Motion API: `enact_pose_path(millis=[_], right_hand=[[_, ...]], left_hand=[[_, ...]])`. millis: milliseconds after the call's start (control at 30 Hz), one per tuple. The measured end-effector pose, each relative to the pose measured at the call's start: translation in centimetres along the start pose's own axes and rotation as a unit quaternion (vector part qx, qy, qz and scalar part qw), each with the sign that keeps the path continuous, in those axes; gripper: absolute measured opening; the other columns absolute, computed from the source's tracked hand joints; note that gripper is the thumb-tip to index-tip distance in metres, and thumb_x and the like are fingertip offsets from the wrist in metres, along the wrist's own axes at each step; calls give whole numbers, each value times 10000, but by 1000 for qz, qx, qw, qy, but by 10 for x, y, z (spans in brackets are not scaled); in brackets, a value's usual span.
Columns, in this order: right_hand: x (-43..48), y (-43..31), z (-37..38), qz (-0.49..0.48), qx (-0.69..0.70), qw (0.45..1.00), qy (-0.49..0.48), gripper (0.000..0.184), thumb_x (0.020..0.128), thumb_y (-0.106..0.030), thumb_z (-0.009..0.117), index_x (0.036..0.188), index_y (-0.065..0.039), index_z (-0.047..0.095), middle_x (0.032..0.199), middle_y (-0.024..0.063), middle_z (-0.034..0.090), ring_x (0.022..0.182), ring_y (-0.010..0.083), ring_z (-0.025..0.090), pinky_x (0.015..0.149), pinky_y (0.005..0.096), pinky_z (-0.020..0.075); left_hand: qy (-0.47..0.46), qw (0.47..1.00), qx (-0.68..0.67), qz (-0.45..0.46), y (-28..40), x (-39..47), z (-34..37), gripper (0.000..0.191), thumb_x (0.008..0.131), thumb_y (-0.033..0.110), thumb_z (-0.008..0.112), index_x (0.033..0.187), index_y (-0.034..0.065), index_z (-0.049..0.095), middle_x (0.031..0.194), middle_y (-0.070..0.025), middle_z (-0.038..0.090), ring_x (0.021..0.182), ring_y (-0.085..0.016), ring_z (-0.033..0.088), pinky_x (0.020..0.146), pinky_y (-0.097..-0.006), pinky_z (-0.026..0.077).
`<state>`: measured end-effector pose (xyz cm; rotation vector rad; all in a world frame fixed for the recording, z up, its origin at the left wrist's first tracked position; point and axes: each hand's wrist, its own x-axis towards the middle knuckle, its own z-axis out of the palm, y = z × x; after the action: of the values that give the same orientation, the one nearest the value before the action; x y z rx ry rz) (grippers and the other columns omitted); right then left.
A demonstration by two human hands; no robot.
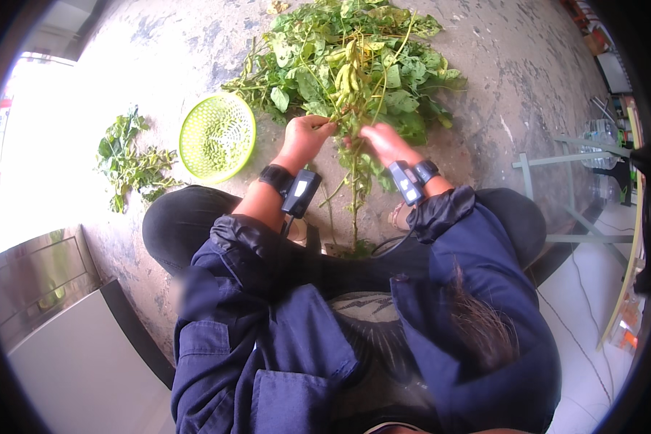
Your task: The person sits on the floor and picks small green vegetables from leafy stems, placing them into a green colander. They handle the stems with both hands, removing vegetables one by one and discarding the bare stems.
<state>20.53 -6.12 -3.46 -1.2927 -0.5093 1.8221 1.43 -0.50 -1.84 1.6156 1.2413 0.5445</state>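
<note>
A soybean plant [355, 190] with a long bare stem stands between my legs, a dense cluster of yellow-green pods [347, 78] at its far end. My left hand [306, 138] pinches the plant just below that cluster; the exact bit between thumb and finger is too small to tell. On the other side, my right hand [384, 142] is closed around the stem, its fingertips partly hidden by leaves. Left of my left hand sits a lime-green perforated plastic basket [196, 116], with many loose green pods [225, 149] inside.
Beyond my hands lies a large heap of leafy soybean plants [304, 70] on the worn concrete floor [483, 81]. A smaller pile of stripped greenery [127, 163] is left of the basket. A grey-green metal frame [526, 173] stands at right, near large clear plastic bottles [599, 138].
</note>
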Motion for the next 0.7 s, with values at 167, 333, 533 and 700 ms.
enact_pose_path(millis=[167, 333, 533, 700], right_hand=[[-5, -7, 0, 30, -9, 999, -6, 218, 935, -86, 391, 1067, 3, 541, 949, 125, 620, 846, 229, 617, 782, 365, 509], [-10, -13, 6, 16, 6, 1000, -14, 179, 936, -95, 403, 1025, -21, 539, 945, 110, 598, 847, 222, 600, 777, 364, 504], [-8, -10, 5, 28, 0, 999, 22, 289, 937, -167, 440, 1088, 3, 620, 919, 121, 672, 806, 206, 661, 723, 328, 531], [-2, -2, -3, 33, 11, 999, -18, 279, 949, -180, 421, 1056, -16, 621, 872, 105, 661, 776, 203, 652, 685, 328, 519]], left_hand=[[-27, 983, -101, -150, 1, 0, -5, 337, 851, 307, 697, 1003, 7, 698, 593, 43, 505, 476, -43, 419, 439, -216, 347], [-57, 980, -122, -147, -6, 1, -9, 393, 840, 346, 704, 1029, 2, 692, 610, 37, 530, 484, -43, 428, 444, -211, 355], [-17, 999, -4, -43, -12, 1, 3, 368, 825, 309, 725, 1049, 19, 692, 696, -11, 619, 614, -79, 532, 559, -248, 447], [-98, 993, -39, -54, -5, -2, 3, 315, 820, 295, 733, 962, 15, 713, 719, -26, 631, 679, -92, 532, 657, -272, 457]])
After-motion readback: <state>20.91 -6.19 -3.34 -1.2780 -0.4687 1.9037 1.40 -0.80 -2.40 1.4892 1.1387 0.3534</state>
